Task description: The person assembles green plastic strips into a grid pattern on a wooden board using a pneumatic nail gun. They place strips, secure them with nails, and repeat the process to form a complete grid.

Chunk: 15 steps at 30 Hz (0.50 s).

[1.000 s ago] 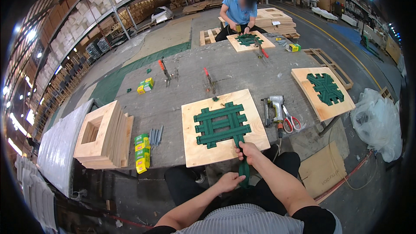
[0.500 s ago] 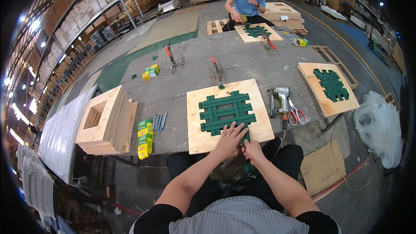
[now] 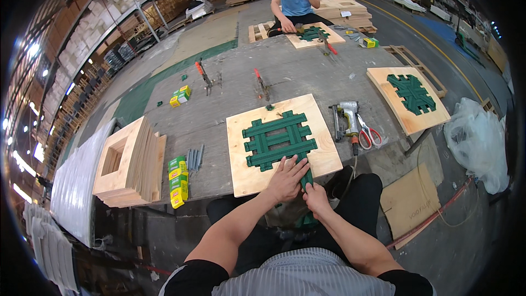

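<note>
The left hand [image 3: 286,181] rests across green woven straps [image 3: 282,154] on a wooden board [image 3: 327,153]; the right hand [image 3: 316,197] grips one strap [image 3: 308,177]. Scissors [image 3: 370,136] and a nail gun [image 3: 348,118] lie on the desk [image 3: 208,120].

A grey desk spread with boards, boxes and tools around one wooden board.
The desk [image 3: 208,123] carries the wooden board [image 3: 324,153] at its near edge. Left of the board lie metal strips [image 3: 195,158], then a row of green-and-yellow boxes [image 3: 178,186], then a stack of wooden frames [image 3: 129,164]. Beyond the board stand two red-handled clamps [image 3: 260,83] [image 3: 203,77], with a yellow-and-green carton [image 3: 179,96] and green scraps [image 3: 184,77] off to their left. Just right of the board are a staple gun [image 3: 349,119] and scissors [image 3: 370,136]; farther right, a second board [image 3: 378,83] overhangs the edge. Well beyond it lies a third board [image 3: 298,42].
</note>
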Each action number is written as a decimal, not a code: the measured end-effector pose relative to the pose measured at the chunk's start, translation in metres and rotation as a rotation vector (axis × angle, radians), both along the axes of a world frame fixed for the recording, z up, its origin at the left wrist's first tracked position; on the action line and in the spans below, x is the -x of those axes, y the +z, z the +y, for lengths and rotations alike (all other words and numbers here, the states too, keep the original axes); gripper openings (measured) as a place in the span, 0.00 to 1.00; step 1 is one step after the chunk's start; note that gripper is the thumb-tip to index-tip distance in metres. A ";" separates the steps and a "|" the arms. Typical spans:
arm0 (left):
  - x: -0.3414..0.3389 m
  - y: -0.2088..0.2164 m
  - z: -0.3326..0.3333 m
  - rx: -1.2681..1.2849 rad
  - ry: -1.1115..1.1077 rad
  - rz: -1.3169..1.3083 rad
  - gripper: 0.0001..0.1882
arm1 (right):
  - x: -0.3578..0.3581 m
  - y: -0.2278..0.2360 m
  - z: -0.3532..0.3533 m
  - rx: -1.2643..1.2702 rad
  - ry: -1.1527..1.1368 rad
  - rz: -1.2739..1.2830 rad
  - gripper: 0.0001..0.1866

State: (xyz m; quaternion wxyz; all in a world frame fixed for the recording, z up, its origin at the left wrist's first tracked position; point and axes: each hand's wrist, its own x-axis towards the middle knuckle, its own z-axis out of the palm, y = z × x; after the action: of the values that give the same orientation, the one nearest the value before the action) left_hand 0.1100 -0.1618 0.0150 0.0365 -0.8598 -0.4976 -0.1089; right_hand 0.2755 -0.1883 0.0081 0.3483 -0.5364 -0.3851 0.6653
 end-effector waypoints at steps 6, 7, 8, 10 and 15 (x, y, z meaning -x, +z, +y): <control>0.000 0.002 0.000 -0.033 -0.055 0.019 0.38 | -0.006 0.003 -0.002 -0.007 0.039 -0.112 0.16; -0.001 0.002 0.000 -0.044 -0.063 0.018 0.37 | -0.006 0.003 -0.003 -0.006 0.036 -0.093 0.17; -0.001 0.002 0.001 -0.056 -0.068 0.028 0.37 | -0.007 0.003 -0.004 -0.005 0.034 -0.074 0.17; -0.001 0.002 0.000 -0.077 -0.077 0.049 0.37 | -0.008 0.004 -0.005 -0.004 0.031 -0.051 0.17; -0.001 -0.005 -0.007 -0.072 -0.094 0.053 0.37 | -0.012 0.005 -0.016 0.044 0.048 -0.052 0.18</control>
State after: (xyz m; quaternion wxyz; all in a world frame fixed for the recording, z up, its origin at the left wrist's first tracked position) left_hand 0.1114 -0.1684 0.0103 0.0755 -0.8828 -0.4514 -0.1058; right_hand 0.2871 -0.2040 0.0131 0.3105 -0.5516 -0.3920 0.6676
